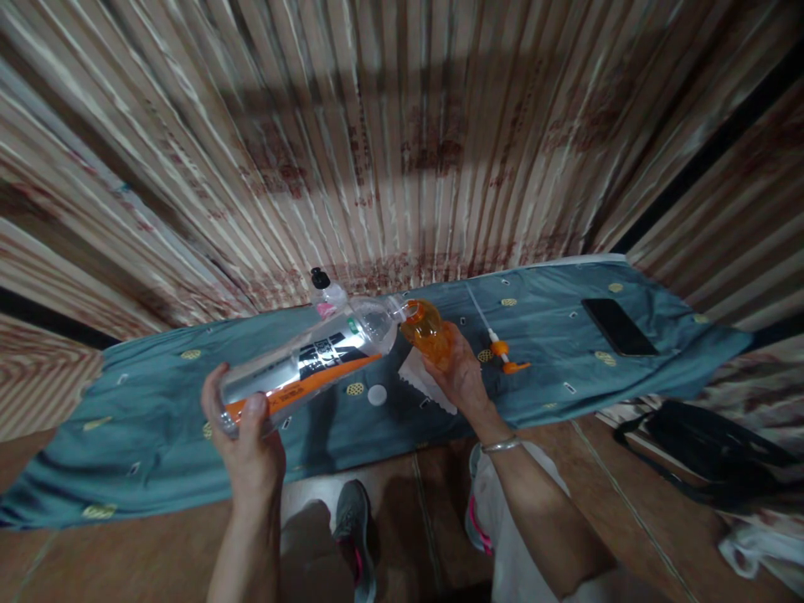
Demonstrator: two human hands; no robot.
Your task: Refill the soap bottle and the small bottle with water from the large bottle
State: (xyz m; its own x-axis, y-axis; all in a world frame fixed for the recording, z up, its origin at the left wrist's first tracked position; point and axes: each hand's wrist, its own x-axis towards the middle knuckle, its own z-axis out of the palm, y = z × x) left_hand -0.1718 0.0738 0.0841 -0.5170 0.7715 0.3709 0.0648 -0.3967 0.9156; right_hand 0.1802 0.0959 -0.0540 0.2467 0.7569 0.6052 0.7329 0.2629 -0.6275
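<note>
Above the middle of the bench: a large clear bottle and a small orange bottle meet neck to neck, both held off the blue-green cloth
Left hand: clamped round the base end of the large clear bottle, thumb over its orange label band, the bottle slanting across toward the other one
Right hand: wrapped round the lower part of the orange bottle, its mouth facing the clear neck; whether the two rims touch or only overlap in this view, I cannot tell
Pump head: off any bottle, lying on the cloth to the right of the hands, with its thin tube pointing toward the far edge
White round disc: flat on the cloth below the large bottle's neck, perhaps its cap
Done so far: both necks look open and brought together, which I judge to be the middle of the work
Left over: the pump head and disc lie loose, neither one on a bottle; flow and liquid levels are too unclear to read
Around them: a bottle with a black top stands behind the large one, a pale scalloped sheet lies beneath the orange one, and a dark phone rests far right
</note>
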